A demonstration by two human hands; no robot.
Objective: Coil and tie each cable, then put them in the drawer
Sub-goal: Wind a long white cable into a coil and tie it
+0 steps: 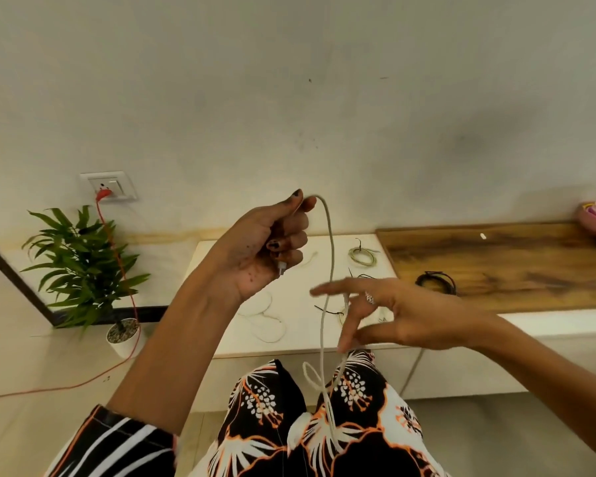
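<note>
No writing or brand is readable anywhere. My left hand [272, 241] has a closed grip on the end of a pale, cord-like cable [331, 256], which arcs over and hangs down past my right hand [389, 315], whose open fingers touch it. A coiled pale cable [362, 256] and a black coil [436, 282] lie on the bench [296, 325]; motion blurs my right fingers.

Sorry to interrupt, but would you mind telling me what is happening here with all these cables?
A person is partway through sorting cables. Their left hand grips one end of a white cable, which arcs over and hangs down across their lap. The right hand has its fingers spread loosely around the hanging length, guiding it. On the white counter lie a tied pale coil, a black coiled cable on the wooden board, and loose white cables.
</note>
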